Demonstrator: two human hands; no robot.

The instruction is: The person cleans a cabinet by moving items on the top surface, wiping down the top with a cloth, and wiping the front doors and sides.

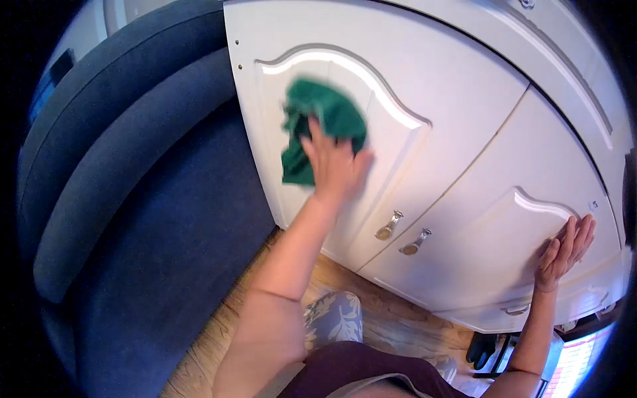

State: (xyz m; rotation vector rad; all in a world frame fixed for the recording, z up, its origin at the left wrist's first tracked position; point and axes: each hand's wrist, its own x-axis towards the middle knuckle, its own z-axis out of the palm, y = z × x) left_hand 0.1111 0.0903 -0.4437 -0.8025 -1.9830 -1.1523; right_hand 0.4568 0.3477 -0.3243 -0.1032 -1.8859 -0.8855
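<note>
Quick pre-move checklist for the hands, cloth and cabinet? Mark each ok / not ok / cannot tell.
1. Left hand on green cloth: ok, fingers spread over it.
2. Cloth within left cabinet door: ok.
3. Left and right cabinet door shut: ok.
4. Metal door handles clear of both hands: ok.
5. Right hand pressing on right door: cannot tell; it is at the panel, pressure not visible.

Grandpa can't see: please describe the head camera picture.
The left hand presses a crumpled green cloth against a white panelled cabinet door; the right hand is at the neighbouring white door. A dark blue padded sofa stands left.
</note>
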